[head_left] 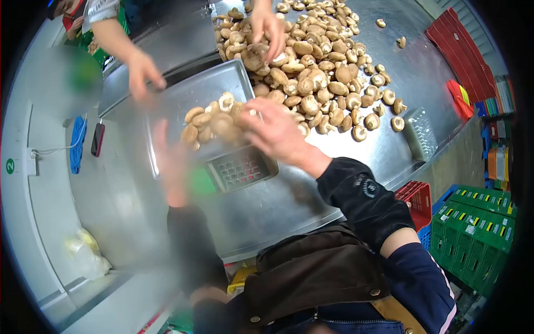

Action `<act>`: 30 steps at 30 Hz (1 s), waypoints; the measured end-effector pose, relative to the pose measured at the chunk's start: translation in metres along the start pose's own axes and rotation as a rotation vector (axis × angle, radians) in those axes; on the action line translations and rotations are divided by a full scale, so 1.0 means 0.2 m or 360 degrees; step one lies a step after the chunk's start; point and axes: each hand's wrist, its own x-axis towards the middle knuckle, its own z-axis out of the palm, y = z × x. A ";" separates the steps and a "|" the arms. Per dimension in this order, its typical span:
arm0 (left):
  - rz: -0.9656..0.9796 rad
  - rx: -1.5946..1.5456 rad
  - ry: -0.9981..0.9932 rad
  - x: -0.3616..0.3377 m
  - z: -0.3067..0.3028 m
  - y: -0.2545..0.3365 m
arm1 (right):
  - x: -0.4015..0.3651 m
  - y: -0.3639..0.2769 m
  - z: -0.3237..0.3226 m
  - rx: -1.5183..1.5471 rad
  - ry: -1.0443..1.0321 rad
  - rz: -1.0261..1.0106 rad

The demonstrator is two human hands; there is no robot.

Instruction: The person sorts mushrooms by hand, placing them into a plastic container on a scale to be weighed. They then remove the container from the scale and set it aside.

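My right hand [278, 133] reaches in from the right over the steel weighing tray [243, 78], its fingers stretched out beside a small heap of brown mushrooms [203, 121]. One mushroom [225, 128] near the fingertips is smeared by motion. My left hand [173, 164] is at the tray's left side, so blurred that its fingers cannot be made out. The scale's keypad [239, 170] faces me below the tray. A large pile of mushrooms [320, 78] spreads over the steel table behind and right of my right hand.
Across the table, another person's hands [267, 30] reach in, one onto the pile and one beside the tray. A clear ridged container [421, 133] lies at the right table edge. Green crates [473, 228] and a red crate [417, 200] stand beyond. A phone [98, 139] is at left.
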 end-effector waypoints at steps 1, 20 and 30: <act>0.0178 0.0108 -0.0022 0.01 0.04 -0.02 | 0.04 -0.04 0.04 0.0006 -0.0023 -0.0119; -0.0618 -0.0382 -0.0880 -1.15 0.50 0.49 | -0.99 0.37 -0.55 -0.0210 -0.0462 0.1041; -0.0149 -0.0222 -0.0496 -0.72 0.79 0.64 | -1.19 0.85 -1.06 -0.0449 0.0249 0.1135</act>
